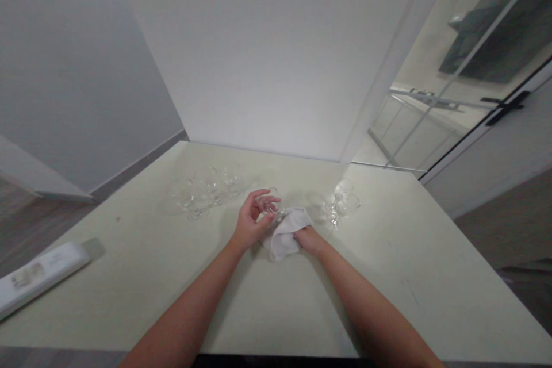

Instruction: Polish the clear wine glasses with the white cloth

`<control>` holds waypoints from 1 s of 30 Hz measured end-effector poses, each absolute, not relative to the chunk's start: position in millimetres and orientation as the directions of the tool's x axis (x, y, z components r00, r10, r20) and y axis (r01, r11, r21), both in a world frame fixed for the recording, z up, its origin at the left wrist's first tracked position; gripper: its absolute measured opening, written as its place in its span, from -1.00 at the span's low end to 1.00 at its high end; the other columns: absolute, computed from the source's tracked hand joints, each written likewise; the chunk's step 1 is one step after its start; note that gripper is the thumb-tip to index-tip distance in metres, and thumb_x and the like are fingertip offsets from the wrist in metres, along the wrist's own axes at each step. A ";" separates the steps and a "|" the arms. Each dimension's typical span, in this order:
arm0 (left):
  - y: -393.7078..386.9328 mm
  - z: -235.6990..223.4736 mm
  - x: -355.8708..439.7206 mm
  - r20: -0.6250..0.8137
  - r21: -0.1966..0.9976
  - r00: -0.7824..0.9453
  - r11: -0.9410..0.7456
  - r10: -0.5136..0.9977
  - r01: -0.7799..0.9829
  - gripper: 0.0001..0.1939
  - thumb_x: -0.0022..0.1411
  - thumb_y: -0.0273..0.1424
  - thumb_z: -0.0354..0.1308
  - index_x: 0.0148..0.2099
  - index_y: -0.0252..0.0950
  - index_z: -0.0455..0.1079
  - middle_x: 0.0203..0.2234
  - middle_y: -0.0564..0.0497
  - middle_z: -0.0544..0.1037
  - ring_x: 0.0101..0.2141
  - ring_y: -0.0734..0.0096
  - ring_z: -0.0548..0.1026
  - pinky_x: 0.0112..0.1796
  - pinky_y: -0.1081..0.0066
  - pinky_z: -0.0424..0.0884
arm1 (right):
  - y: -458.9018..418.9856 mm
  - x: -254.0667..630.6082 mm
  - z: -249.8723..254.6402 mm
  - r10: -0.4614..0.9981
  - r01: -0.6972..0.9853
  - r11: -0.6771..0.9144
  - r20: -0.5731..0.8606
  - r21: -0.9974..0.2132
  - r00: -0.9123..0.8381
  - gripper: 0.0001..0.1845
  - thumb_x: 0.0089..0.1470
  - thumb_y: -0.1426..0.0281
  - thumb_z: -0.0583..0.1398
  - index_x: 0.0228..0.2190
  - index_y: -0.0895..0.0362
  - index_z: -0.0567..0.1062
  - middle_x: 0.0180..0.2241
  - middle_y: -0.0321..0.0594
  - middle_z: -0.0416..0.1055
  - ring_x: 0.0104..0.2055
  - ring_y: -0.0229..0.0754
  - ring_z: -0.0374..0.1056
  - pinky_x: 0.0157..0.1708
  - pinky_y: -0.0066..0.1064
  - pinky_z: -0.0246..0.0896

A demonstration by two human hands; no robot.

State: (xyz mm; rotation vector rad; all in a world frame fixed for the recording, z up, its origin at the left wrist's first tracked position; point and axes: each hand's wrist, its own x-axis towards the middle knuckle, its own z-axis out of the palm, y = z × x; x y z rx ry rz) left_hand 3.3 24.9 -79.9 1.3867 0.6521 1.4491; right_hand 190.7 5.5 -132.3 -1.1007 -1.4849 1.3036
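Note:
My left hand is curled around the bowl of a clear wine glass held over the middle of a pale table. My right hand grips a white cloth, which is pressed against the lower part of that glass. Most of the right hand's fingers are hidden under the cloth. A group of several clear glasses stands to the left of my hands. Two or three more clear glasses stand to the right.
A white oblong box lies at the table's left edge. White walls rise behind the table. A glass partition and a door with a black handle are at the right. Dark floor shows on both sides.

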 end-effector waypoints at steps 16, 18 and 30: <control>4.0 -95.4 7.4 0.569 0.690 0.468 -0.702 0.676 0.176 -0.27 -0.08 -0.13 0.46 0.12 -0.20 0.34 -0.01 -0.24 0.55 0.04 0.02 0.52 0.07 0.09 0.42 | -1.7 185.7 -86.0 0.940 -0.002 0.127 0.121 -0.992 -0.319 -0.45 -0.16 -0.16 0.25 -0.44 0.08 0.54 -0.35 -0.19 0.55 -0.22 -0.01 0.45 0.00 -0.15 0.31; 5.3 -95.8 6.8 0.577 0.693 0.451 -0.700 0.682 0.173 -0.25 -0.08 -0.12 0.46 0.14 -0.22 0.33 -0.01 -0.25 0.55 0.04 0.00 0.52 0.07 0.08 0.42 | -3.2 184.8 -84.6 0.939 0.010 0.130 0.120 -0.991 -0.322 -0.48 -0.11 -0.12 0.22 -0.37 0.06 0.55 -0.31 -0.16 0.55 -0.19 0.00 0.45 0.01 -0.15 0.29; 11.6 -101.6 0.3 0.552 0.726 0.285 -0.620 0.784 0.297 -0.15 -0.11 -0.02 0.43 0.19 -0.22 0.29 -0.03 -0.23 0.56 0.03 -0.04 0.51 0.09 0.04 0.39 | 10.3 182.3 -125.1 0.975 0.052 0.131 0.119 -0.990 -0.188 -0.68 -0.09 0.36 0.16 -0.25 0.07 0.58 -0.18 -0.19 0.59 -0.05 0.00 0.46 0.10 -0.10 0.27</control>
